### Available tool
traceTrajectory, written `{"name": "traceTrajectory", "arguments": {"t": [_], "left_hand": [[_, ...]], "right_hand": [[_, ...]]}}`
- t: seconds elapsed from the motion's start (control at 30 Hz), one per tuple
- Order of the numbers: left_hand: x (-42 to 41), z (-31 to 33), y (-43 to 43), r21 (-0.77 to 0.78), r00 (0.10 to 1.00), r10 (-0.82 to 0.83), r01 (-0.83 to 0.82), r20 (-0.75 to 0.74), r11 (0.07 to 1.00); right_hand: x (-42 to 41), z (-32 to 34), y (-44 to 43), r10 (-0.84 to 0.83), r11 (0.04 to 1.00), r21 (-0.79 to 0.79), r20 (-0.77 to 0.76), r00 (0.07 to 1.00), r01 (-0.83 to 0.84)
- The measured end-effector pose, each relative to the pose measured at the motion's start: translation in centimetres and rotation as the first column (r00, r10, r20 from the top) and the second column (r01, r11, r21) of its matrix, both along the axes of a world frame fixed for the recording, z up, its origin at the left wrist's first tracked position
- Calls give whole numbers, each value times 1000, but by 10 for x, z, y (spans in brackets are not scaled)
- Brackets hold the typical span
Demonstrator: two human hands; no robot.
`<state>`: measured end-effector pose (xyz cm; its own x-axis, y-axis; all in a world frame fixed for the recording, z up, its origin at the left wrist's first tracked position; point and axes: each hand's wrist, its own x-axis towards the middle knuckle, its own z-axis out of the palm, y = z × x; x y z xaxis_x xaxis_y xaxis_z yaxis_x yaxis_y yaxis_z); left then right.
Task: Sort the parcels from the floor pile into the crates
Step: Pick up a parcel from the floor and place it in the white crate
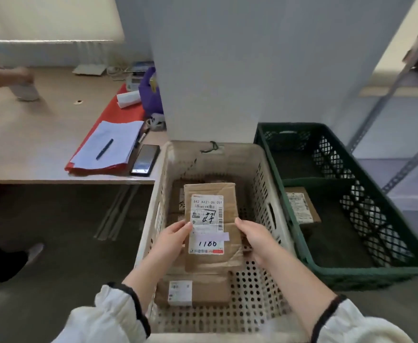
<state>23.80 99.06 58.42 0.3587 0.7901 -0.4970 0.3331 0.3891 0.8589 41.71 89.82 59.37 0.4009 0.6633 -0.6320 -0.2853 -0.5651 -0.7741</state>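
I hold a brown cardboard parcel with a white shipping label marked "1100" over the beige perforated crate. My left hand grips its left edge and my right hand grips its right edge. Below it in the beige crate lie other cardboard parcels, one with a small white label nearest me. To the right stands a dark green mesh crate with one labelled parcel inside. The floor pile is out of view.
A wooden desk on the left carries a red folder with papers and a pen, a phone and a purple bag. Another person's hand reaches over the desk. A white pillar stands behind the crates; metal shelving is at right.
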Motion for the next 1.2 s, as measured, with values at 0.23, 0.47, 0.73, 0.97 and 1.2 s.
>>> {"name": "traceTrajectory", "arguments": {"t": [0.23,0.47,0.73,0.97,1.2], "left_hand": [[105,-91,47,-159,978,-207,201,-23,967],[142,-178,81,-265,985,-167,149,-46,953],[148,-217,78,-199,979,-205,203,8,959],[151,-218,70,-182,976,-194,210,103,961],[156,-225,74,-164,984,-146,162,104,973]], "right_hand": [[73,-94,33,-125,967,-205,134,983,151],[94,-184,82,-186,926,-265,299,936,269],[104,-210,83,-109,911,-289,516,849,293],[97,-205,76,-168,910,-211,601,781,357],[96,-212,81,-215,928,-141,553,805,344]]}}
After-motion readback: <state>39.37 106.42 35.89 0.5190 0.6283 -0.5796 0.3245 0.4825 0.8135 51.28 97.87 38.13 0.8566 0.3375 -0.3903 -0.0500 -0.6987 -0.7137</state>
